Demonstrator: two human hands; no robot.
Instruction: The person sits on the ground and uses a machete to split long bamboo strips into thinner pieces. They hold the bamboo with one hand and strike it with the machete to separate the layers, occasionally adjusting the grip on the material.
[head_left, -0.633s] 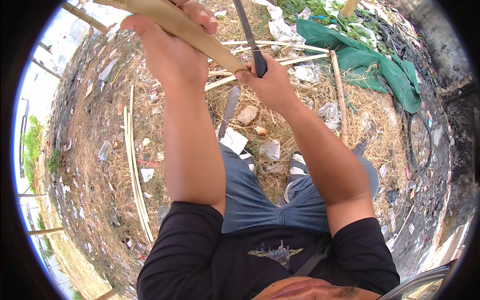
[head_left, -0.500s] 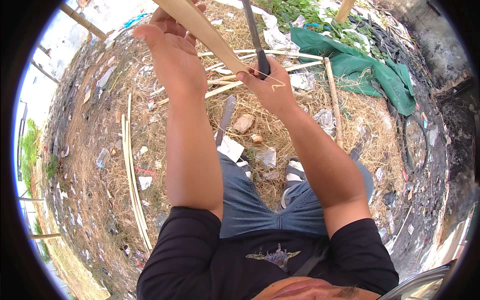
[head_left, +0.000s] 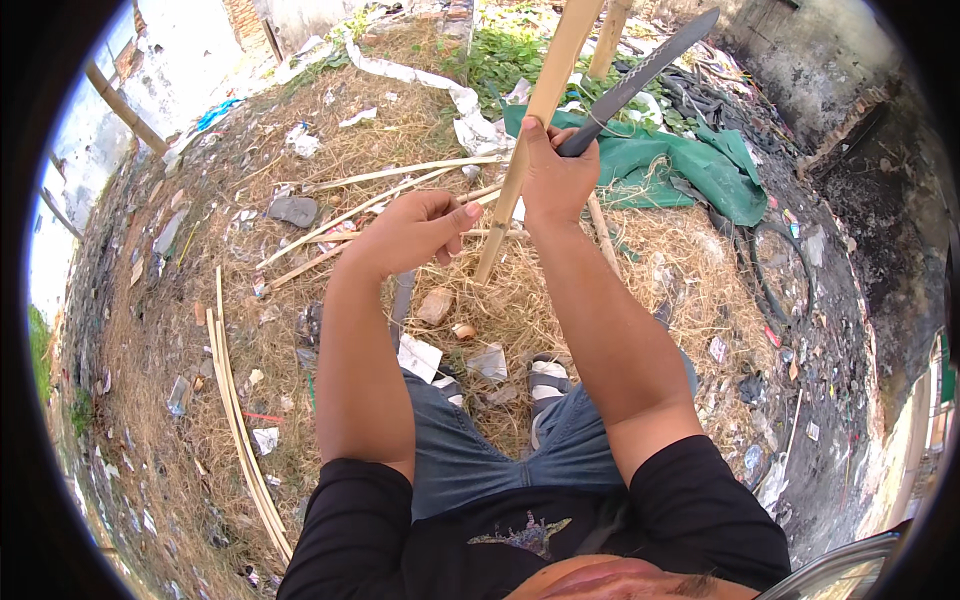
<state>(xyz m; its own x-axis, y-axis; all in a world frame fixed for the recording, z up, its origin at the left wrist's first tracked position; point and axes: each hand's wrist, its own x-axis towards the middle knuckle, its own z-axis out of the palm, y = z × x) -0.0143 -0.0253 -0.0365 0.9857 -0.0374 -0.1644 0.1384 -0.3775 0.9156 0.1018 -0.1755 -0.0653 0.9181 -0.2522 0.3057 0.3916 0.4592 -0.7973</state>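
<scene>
Over straw (head_left: 670, 235), hands (head_left: 560, 182) apart, wooden strip (head_left: 549, 90), knife (head_left: 650, 76)

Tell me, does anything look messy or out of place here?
Yes: litter lies strewn over the dry grass, like the white paper by the left foot, so it looks messy. The green sheet at upper right lies crumpled instead of flat.

Bright daylight, washed-out glare upper left, fisheye-bent edges
</scene>
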